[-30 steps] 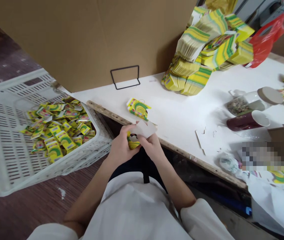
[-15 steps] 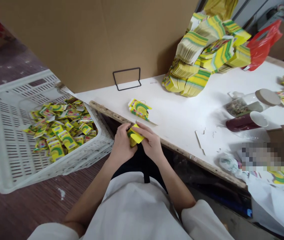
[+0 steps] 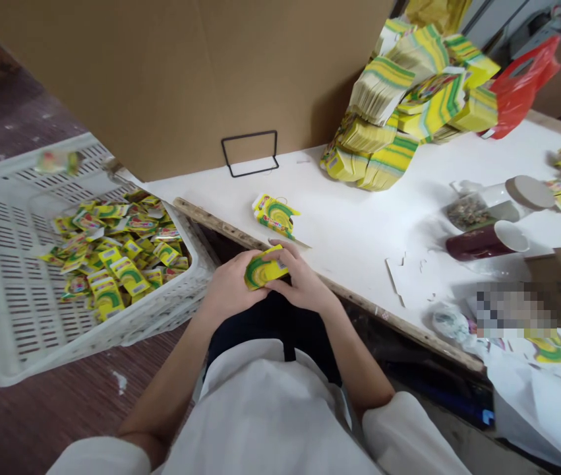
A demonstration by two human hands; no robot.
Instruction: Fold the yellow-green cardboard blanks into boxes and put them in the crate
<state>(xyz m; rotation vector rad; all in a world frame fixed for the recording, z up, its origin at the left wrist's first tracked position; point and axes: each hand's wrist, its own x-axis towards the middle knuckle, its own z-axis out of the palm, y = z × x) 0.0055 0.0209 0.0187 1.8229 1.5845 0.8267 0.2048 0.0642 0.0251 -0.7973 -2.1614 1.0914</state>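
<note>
A small yellow and green cardboard box (image 3: 263,269) is held between both hands, just off the table's front edge. My left hand (image 3: 231,285) grips its left end, with the fingertips partly hidden behind the box. My right hand (image 3: 306,282) closes around the other end, thumb below and fingers over the top. Another yellow-green carton (image 3: 276,215) lies on the white table (image 3: 344,231) just beyond my hands. To the left stands a white plastic crate (image 3: 10,316) with a heap of small yellow packs (image 3: 124,270) in it.
A large brown cardboard box (image 3: 201,79) stands at the back, with a black wire stand (image 3: 250,173) before it. Stacked yellow cartons (image 3: 383,125) are piled behind. To the right are a maroon mug (image 3: 472,243), a jar (image 3: 472,210) and a red plastic bag (image 3: 522,92).
The box in my hands has turned, so its patterned face and printed end now show. A blurred small pack appears at the crate's far left side. The view has shifted slightly.
</note>
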